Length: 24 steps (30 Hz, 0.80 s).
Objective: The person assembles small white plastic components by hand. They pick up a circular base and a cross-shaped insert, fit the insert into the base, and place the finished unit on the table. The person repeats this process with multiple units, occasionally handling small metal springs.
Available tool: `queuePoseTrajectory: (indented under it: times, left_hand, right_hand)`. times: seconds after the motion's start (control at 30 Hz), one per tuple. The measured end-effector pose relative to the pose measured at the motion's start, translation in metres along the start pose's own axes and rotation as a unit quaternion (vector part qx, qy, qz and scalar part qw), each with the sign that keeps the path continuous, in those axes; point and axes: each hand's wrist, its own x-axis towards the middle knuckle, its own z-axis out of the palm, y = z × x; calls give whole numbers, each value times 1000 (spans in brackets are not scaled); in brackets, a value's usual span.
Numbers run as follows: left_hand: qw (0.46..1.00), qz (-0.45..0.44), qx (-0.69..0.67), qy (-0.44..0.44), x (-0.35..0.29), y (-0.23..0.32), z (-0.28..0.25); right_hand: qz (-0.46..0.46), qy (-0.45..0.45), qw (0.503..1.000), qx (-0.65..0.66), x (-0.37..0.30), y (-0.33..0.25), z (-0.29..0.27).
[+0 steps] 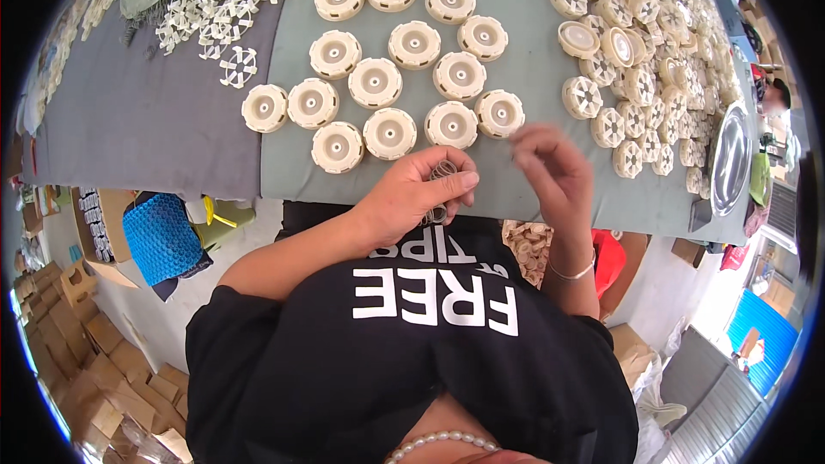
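Note:
My left hand [404, 196] is closed around several thin metal coil springs [437, 214], which poke out above and below its fingers at the table's near edge. My right hand [557, 170] is raised just right of the nearest round cream plastic part [500, 113]. Its bent fingers are smeared by motion, so whether anything is between them cannot be made out. Several more round cream parts [389, 133] with notched rims and a small central hole lie spaced in rows beyond my hands.
A large heap of cream round parts [636, 112] covers the table's right side, beside a shiny oval tray [732, 159]. White spoked pieces [239, 66] lie on the grey cloth [163, 112] at left. A blue woven item [161, 234] hangs below the table, near an open cardboard box [110, 228].

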Motion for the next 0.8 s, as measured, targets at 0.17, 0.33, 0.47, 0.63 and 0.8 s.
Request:
queuePoseTrajectory:
  times: [0.17, 0.33, 0.47, 0.63, 0.8]
  left_hand:
    - [989, -53, -121, -70, -1, -2, -7]
    - [998, -3, 31, -49, -9, 7, -6]
    - [991, 52, 74, -99, -11, -1, -7]
    - [996, 28, 16, -81, -10, 5, -9]
    - [993, 40, 96, -61, -11, 0, -10]
  right_hand:
    - [-150, 55, 937, -312, 29, 21, 6]
    - [-43, 89, 966, -238, 8, -2, 8]
    - [17, -162, 985, -47, -6, -29, 19]
    - [-11, -85, 996, -3, -22, -13, 24]
    - [-14, -81, 995, -62, -20, -21, 21]
